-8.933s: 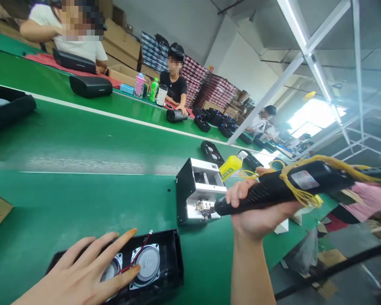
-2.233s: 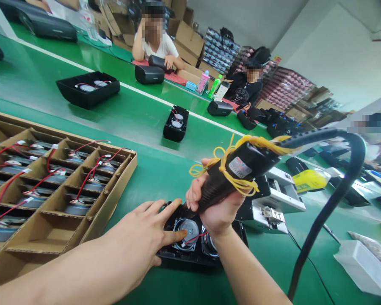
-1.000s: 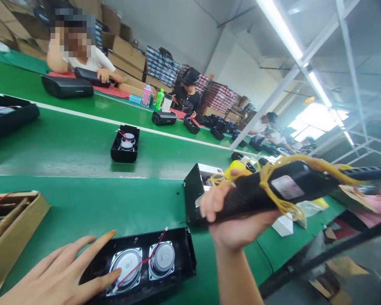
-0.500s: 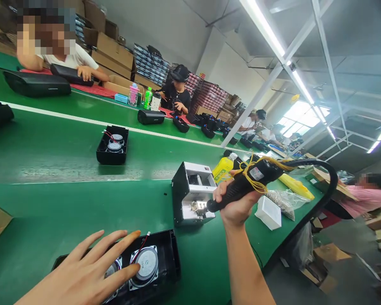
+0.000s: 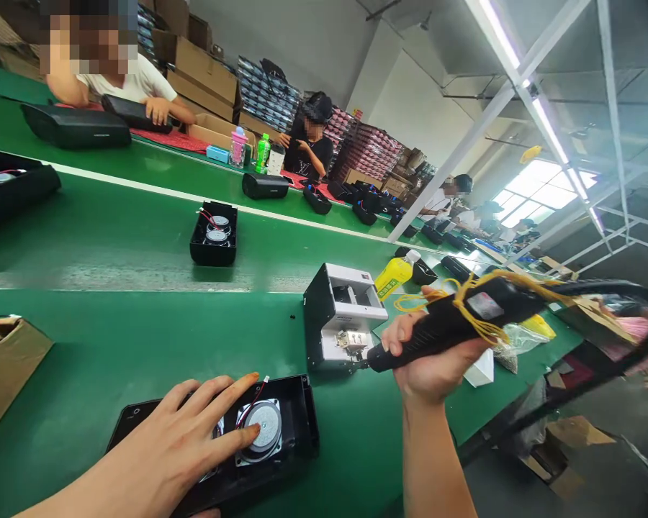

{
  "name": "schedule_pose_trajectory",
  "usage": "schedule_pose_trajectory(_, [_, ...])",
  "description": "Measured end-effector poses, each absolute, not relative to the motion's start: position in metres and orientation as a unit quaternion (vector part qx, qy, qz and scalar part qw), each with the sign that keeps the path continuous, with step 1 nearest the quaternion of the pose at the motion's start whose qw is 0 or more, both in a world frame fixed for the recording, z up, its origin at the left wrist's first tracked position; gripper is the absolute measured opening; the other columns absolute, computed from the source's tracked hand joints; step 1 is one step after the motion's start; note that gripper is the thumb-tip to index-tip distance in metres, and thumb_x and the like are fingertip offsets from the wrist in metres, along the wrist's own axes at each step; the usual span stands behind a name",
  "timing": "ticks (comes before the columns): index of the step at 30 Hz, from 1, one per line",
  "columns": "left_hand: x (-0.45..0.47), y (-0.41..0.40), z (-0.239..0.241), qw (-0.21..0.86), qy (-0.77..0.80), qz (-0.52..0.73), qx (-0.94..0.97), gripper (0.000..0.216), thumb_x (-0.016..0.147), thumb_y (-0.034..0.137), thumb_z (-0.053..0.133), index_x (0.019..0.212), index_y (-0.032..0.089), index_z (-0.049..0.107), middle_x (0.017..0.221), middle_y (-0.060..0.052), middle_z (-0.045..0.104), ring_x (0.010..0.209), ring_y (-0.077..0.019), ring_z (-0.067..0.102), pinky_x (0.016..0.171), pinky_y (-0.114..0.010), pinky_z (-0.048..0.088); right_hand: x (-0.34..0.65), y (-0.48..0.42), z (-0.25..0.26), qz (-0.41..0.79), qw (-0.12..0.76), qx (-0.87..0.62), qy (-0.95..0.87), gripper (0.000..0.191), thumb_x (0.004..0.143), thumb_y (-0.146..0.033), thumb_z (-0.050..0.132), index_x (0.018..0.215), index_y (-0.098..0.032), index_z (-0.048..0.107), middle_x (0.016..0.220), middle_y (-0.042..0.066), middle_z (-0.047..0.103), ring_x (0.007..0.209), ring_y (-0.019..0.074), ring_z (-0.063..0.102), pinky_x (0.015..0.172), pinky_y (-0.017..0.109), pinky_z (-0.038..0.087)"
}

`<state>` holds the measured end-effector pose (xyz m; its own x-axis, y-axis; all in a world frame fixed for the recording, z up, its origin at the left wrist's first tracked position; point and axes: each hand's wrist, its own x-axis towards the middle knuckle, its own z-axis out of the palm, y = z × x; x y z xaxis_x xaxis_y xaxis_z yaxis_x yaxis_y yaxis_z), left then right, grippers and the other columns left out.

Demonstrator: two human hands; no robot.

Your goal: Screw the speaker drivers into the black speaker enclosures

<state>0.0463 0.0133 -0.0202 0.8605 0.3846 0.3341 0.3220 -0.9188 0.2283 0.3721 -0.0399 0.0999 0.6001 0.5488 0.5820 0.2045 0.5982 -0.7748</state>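
Note:
My left hand (image 5: 178, 439) lies with fingers spread over a black speaker housing (image 5: 297, 424), one fingertip on a round speaker driver (image 5: 263, 429). A second driver is mostly hidden beneath the hand. A thin red and black wire with a white plug (image 5: 266, 379) sticks up beside the fingers. My right hand (image 5: 437, 367) is closed around a black electric screwdriver (image 5: 443, 327) wrapped with yellow cord. Its bit end is at the front of a black and white screw feeder (image 5: 351, 309), near the metal outlet; whether it touches a screw is too small to tell.
Behind the feeder stands a yellow bottle (image 5: 397, 275). A white box (image 5: 480, 369) and a bag of screws (image 5: 510, 356) are to the right. Another housing with two drivers (image 5: 214, 234) sits further back. A cardboard box (image 5: 16, 367) stands at left. Co-workers sit across the bench.
The camera view has shifted, so the scene sits further right. The screwdriver is tilted flatter, its bit still at the feeder. My left hand remains on the speaker housing.

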Motion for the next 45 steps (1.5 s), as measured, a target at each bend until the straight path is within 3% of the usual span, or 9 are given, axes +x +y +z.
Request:
schedule_pose_trajectory(7, [0.045,0.009,-0.005,0.090,0.190,0.201,0.957,0.077,0.077,0.020,0.069,0.149,0.046,0.058,0.181,0.006,0.032,0.152,-0.0337,0.049,0.119,-0.057,0.042,0.342,-0.067,0.125,0.155,0.794,-0.366,-0.460,0.069,0.088,-0.089,0.060,0.112,-0.027,0.078,0.047,-0.009,0.053,0.026,0.0107,0.033,0.028,0.021,0.031])
schedule_pose_trajectory(11, [0.042,0.016,-0.001,0.090,0.154,0.179,0.967,0.078,0.084,0.023,0.068,0.157,0.043,0.051,0.183,-0.002,0.025,0.154,-0.0384,0.048,0.113,-0.060,0.049,0.312,-0.075,0.125,0.226,0.788,-0.347,-0.455,0.058,0.088,-0.080,0.074,0.114,-0.029,0.080,0.051,-0.009,0.061,0.025,0.0107,0.038,0.028,0.022,0.036])
schedule_pose_trajectory(14, [0.042,0.019,0.003,0.104,0.147,0.169,0.969,0.077,0.084,0.022,0.069,0.157,0.042,0.051,0.180,-0.008,0.032,0.150,-0.0406,0.051,0.110,-0.064,0.052,0.294,-0.075,0.110,0.262,0.790,-0.334,-0.443,0.051,0.093,-0.075,0.074,0.116,-0.030,0.081,0.053,-0.009,0.063,0.027,0.0114,0.044,0.031,0.023,0.044])
schedule_pose_trajectory(17, [0.044,0.017,0.010,0.120,0.149,0.164,0.968,0.073,0.082,0.020,0.070,0.151,0.039,0.057,0.173,-0.012,0.044,0.145,-0.0419,0.056,0.109,-0.066,0.052,0.283,-0.072,0.089,0.283,0.771,-0.337,-0.460,0.061,0.098,-0.082,0.057,0.119,-0.029,0.081,0.055,-0.007,0.061,0.029,0.0124,0.047,0.032,0.025,0.047])
schedule_pose_trajectory(21, [0.048,0.015,0.018,0.148,0.160,0.144,0.965,0.066,0.078,0.021,0.075,0.141,0.036,0.065,0.167,-0.013,0.052,0.141,-0.0437,0.058,0.110,-0.067,0.051,0.277,-0.069,0.069,0.282,0.761,-0.382,-0.443,0.071,0.094,-0.092,0.048,0.119,-0.034,0.080,0.053,-0.008,0.058,0.030,0.0123,0.046,0.033,0.024,0.045])
schedule_pose_trajectory(27, [0.049,0.016,0.020,0.176,0.174,0.120,0.962,0.064,0.081,0.026,0.080,0.142,0.039,0.066,0.168,-0.010,0.050,0.141,-0.0427,0.057,0.114,-0.066,0.048,0.277,-0.066,0.058,0.289,0.755,-0.396,-0.435,0.070,0.091,-0.093,0.051,0.116,-0.034,0.079,0.052,-0.008,0.056,0.030,0.0123,0.045,0.033,0.025,0.045])
schedule_pose_trajectory(39, [0.050,0.014,0.022,0.178,0.174,0.096,0.964,0.059,0.086,0.033,0.078,0.143,0.037,0.065,0.168,-0.015,0.047,0.143,-0.0445,0.054,0.112,-0.070,0.046,0.277,-0.065,0.050,0.304,0.758,-0.396,-0.419,0.073,0.090,-0.094,0.050,0.116,-0.032,0.078,0.052,-0.008,0.057,0.031,0.0120,0.045,0.034,0.025,0.046])
schedule_pose_trajectory(45, [0.052,0.015,0.024,0.184,0.174,0.076,0.965,0.053,0.088,0.036,0.076,0.140,0.037,0.066,0.167,-0.015,0.048,0.140,-0.0451,0.054,0.108,-0.071,0.047,0.272,-0.069,0.046,0.332,0.742,-0.368,-0.451,0.065,0.089,-0.090,0.058,0.111,-0.034,0.081,0.052,-0.007,0.060,0.030,0.0131,0.047,0.032,0.024,0.044])
